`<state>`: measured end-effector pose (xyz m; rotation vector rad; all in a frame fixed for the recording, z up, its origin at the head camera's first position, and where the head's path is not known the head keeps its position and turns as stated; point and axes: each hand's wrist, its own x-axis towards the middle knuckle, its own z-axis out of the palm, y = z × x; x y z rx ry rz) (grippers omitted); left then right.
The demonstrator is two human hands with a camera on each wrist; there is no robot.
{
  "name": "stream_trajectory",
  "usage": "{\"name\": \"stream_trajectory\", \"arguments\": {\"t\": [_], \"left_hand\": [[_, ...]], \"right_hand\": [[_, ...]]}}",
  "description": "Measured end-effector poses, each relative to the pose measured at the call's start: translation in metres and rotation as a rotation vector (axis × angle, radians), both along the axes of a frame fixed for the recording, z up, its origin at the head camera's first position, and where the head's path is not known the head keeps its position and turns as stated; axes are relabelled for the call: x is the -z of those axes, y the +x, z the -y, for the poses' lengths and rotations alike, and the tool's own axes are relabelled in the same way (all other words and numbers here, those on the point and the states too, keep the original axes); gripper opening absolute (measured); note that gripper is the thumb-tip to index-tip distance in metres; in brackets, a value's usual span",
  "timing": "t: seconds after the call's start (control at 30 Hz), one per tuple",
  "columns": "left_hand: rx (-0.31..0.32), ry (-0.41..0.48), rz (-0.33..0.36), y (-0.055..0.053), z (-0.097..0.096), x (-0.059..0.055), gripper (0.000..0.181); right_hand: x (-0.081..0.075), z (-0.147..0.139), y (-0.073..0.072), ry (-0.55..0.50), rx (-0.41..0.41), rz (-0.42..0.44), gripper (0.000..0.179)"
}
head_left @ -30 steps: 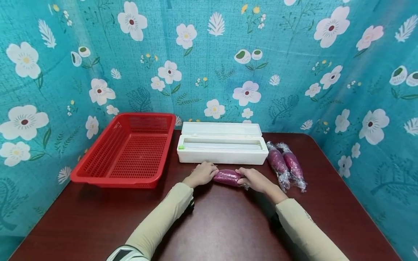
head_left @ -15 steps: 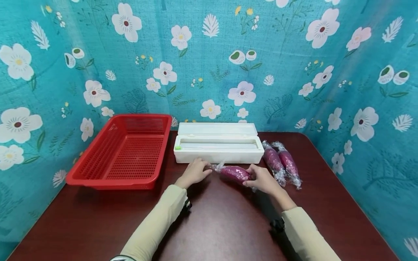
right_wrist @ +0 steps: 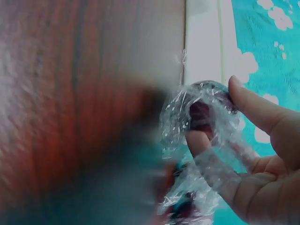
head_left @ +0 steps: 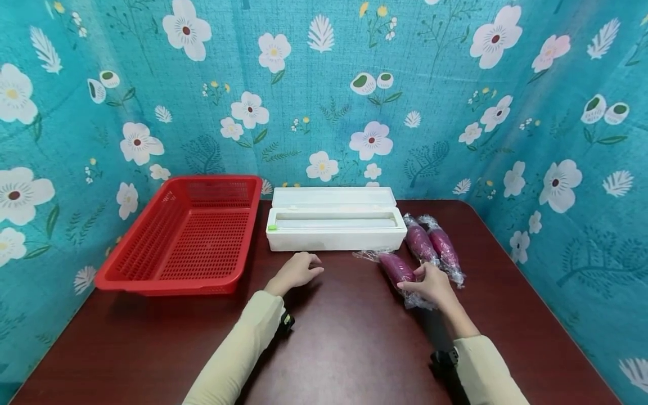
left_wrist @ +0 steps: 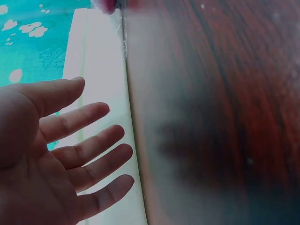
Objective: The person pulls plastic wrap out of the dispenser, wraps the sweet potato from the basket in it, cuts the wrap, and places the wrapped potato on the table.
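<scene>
A purple, spindle-shaped vegetable in cling film (head_left: 395, 268) lies on the table in the head view, its loose film ends sticking out. My right hand (head_left: 433, 286) grips it between thumb and fingers near its front end. In the right wrist view, crinkled film (right_wrist: 176, 119) covers the vegetable's end and part of my fingers. My left hand (head_left: 296, 271) holds nothing, fingers spread, in front of the white cling film dispenser (head_left: 334, 242). Two more wrapped purple vegetables, the nearer (head_left: 419, 239) and the farther (head_left: 444, 247), lie side by side right of the dispenser.
A red plastic basket (head_left: 238, 275) stands at the left of the dark wooden table (head_left: 344, 349). The dispenser's lid (head_left: 334, 197) is raised, showing a film roll inside and a green slider (head_left: 272, 228). A flowered blue curtain (head_left: 304, 84) hangs behind and at both sides.
My right hand has carried the wrapped vegetable rightward, toward the other two, and turned it more lengthwise. My left hand has let go of it and drawn away to the left.
</scene>
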<state>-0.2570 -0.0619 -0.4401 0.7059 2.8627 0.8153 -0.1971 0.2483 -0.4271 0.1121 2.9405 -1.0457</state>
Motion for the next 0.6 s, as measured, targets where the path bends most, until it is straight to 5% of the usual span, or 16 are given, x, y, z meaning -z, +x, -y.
{"name": "stream_trajectory", "arguments": {"t": [0.3, 0.6], "left_hand": [[-0.012, 0.108, 0.062, 0.003, 0.010, 0.003, 0.021], [-0.004, 0.293, 0.145, 0.004, 0.016, 0.006, 0.026]], "right_hand": [[0.020, -0.008, -0.001, -0.327, 0.072, 0.169, 0.063], [0.016, -0.012, 0.001, -0.347, 0.042, 0.140, 0.068]]}}
